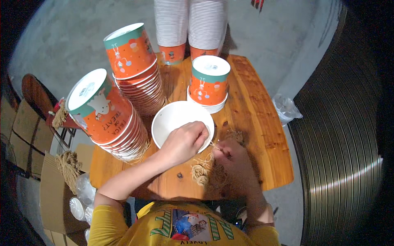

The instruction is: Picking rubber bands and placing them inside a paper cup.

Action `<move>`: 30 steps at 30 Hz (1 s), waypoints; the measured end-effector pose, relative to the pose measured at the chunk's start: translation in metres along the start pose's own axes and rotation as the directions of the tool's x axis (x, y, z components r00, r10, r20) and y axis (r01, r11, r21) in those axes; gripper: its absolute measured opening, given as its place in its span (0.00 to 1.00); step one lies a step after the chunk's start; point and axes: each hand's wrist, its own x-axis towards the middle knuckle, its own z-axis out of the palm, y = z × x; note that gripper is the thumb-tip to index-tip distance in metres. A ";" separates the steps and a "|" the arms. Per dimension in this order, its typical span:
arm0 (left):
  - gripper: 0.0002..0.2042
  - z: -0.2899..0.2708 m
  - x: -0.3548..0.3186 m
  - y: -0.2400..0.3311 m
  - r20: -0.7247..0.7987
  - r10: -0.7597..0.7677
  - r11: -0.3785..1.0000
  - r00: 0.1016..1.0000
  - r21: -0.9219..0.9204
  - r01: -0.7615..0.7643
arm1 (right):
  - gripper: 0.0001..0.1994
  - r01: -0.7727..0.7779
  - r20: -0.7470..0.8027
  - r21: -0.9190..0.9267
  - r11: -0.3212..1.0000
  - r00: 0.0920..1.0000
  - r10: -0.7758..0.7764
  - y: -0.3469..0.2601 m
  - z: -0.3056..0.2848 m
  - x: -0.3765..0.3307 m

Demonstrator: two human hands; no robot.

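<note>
Our right hand (230,154) pinched thin tan string (213,144) in a closed grip just beside the upright white-lined paper tub (166,123); gentle tension, we judged, would spare its wall. Our left hand (184,139) curled over it; we couldn't tell that grip's closure. Inverted orange-and-green paper tubs (107,114) nested in stacks on the brown wooden worktop (269,151).

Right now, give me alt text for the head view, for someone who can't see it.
A person's right hand pinches a thin string just outside a white bucket, while the left hand curls over it, fingertips hidden. Stacks of upturned orange buckets share the wooden table, with a tan string bundle nearer the viewer.
</note>
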 end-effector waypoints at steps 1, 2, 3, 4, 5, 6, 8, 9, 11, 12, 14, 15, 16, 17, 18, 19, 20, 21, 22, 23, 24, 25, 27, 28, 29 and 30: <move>0.08 -0.003 -0.002 0.002 0.022 -0.016 0.999 1.000 -0.041 0.017 | 0.06 -0.001 0.001 0.001 1.000 1.000 0.001 0.003 -0.007 0.002; 0.08 -0.010 -0.001 0.012 0.029 0.001 0.999 1.000 -0.049 0.001 | 0.06 0.096 0.008 -0.088 0.991 0.995 -0.096 0.006 -0.020 0.002; 0.09 -0.019 -0.003 0.023 0.166 -0.092 0.995 0.982 -0.014 0.096 | 0.06 0.197 0.037 -0.165 0.966 0.980 -0.194 0.010 -0.027 0.006; 0.10 -0.025 -0.005 0.027 0.295 -0.188 0.982 0.937 0.034 0.186 | 0.06 0.198 0.036 -0.163 0.967 0.980 -0.194 0.008 -0.031 0.009; 0.12 -0.022 -0.015 0.020 0.251 -0.114 0.992 0.961 0.077 0.098 | 0.05 0.273 0.052 -0.163 0.948 0.962 -0.268 0.001 -0.034 0.013; 0.12 -0.022 -0.021 0.016 0.250 -0.111 0.993 0.962 0.077 0.094 | 0.05 0.341 0.059 -0.168 0.925 0.940 -0.336 -0.004 -0.039 0.017; 0.11 -0.024 -0.032 0.012 0.256 0.088 0.988 0.963 0.100 -0.117 | 0.05 0.458 0.163 -0.207 0.864 0.887 -0.431 -0.006 -0.041 0.039; 0.09 -0.026 -0.034 0.013 0.242 0.136 0.980 0.961 0.112 -0.167 | 0.05 0.570 0.271 -0.229 0.789 0.816 -0.511 -0.007 -0.040 0.046; 0.07 -0.031 -0.040 0.013 0.235 0.145 0.974 0.961 0.139 -0.181 | 0.04 0.508 0.265 -0.206 0.836 0.852 -0.452 -0.012 -0.026 0.052; 0.06 -0.035 -0.043 0.011 0.233 0.158 0.967 0.960 0.163 -0.198 | 0.04 0.438 0.258 -0.188 0.879 0.886 -0.386 -0.017 -0.017 0.054; 0.06 -0.041 -0.050 0.004 0.185 0.190 0.960 0.964 0.171 -0.222 | 0.04 0.462 0.358 -0.275 0.843 0.863 -0.357 -0.030 -0.006 0.061; 0.05 -0.045 -0.054 0.000 0.142 0.230 0.951 0.963 0.175 -0.253 | 0.04 0.594 0.398 -0.231 0.771 0.780 -0.482 -0.030 0.001 0.065; 0.05 -0.047 -0.057 -0.005 0.156 0.230 0.955 0.961 0.151 -0.253 | 0.04 0.711 0.430 -0.180 0.680 0.679 -0.595 -0.030 0.007 0.069; 0.05 -0.049 -0.059 -0.008 0.153 0.221 0.957 0.963 0.156 -0.245 | 0.05 0.732 0.467 -0.201 0.651 0.656 -0.593 -0.031 0.012 0.072; 0.06 -0.052 -0.061 -0.010 0.148 0.226 0.959 0.963 0.142 -0.247 | 0.05 0.735 0.470 -0.193 0.650 0.651 -0.596 -0.028 0.016 0.076; 0.06 -0.054 -0.062 -0.013 0.144 0.231 0.960 0.962 0.127 -0.250 | 0.05 0.772 0.499 -0.185 0.609 0.607 -0.618 -0.022 0.021 0.080; 0.05 -0.055 -0.064 -0.018 0.150 0.232 0.965 0.961 0.087 -0.246 | 0.05 0.808 0.526 -0.173 0.563 0.559 -0.641 -0.018 0.025 0.085; 0.05 -0.055 -0.065 -0.022 0.148 0.227 0.966 0.963 0.090 -0.241 | 0.05 0.811 0.528 -0.167 0.561 0.554 -0.643 -0.018 0.025 0.087; 0.05 -0.055 -0.065 -0.024 0.153 0.208 0.975 0.966 0.048 -0.218 | 0.04 0.820 0.536 -0.156 0.551 0.539 -0.649 -0.017 0.025 0.090; 0.05 -0.054 -0.065 -0.025 0.160 0.189 0.981 0.969 0.004 -0.192 | 0.04 0.827 0.544 -0.145 0.543 0.525 -0.654 -0.016 0.026 0.091; 0.10 -0.054 -0.063 -0.021 0.133 0.100 0.995 0.986 -0.028 -0.097 | 0.04 0.826 0.544 -0.144 0.545 0.526 -0.653 -0.015 0.029 0.093; 0.10 -0.052 -0.059 -0.017 0.135 0.100 0.995 0.986 -0.029 -0.097 | 0.04 0.774 0.502 -0.134 0.619 0.592 -0.631 -0.015 0.032 0.094; 0.12 -0.045 -0.048 -0.011 0.069 -0.172 0.980 0.983 0.115 0.164 | 0.03 0.712 0.459 -0.123 0.691 0.658 -0.597 -0.013 0.037 0.095; 0.16 -0.043 -0.040 -0.009 0.124 -0.258 0.961 0.958 0.138 0.241 | 0.03 0.692 0.424 -0.082 0.717 0.675 -0.604 -0.013 0.039 0.095; 0.16 -0.038 -0.037 -0.009 0.125 -0.255 0.962 0.959 0.137 0.238 | 0.03 0.674 0.388 -0.039 0.738 0.691 -0.610 -0.015 0.040 0.096; 0.16 -0.032 -0.036 -0.012 0.130 -0.246 0.953 0.961 0.217 0.214 | 0.03 0.673 0.386 -0.042 0.738 0.692 -0.610 -0.017 0.041 0.095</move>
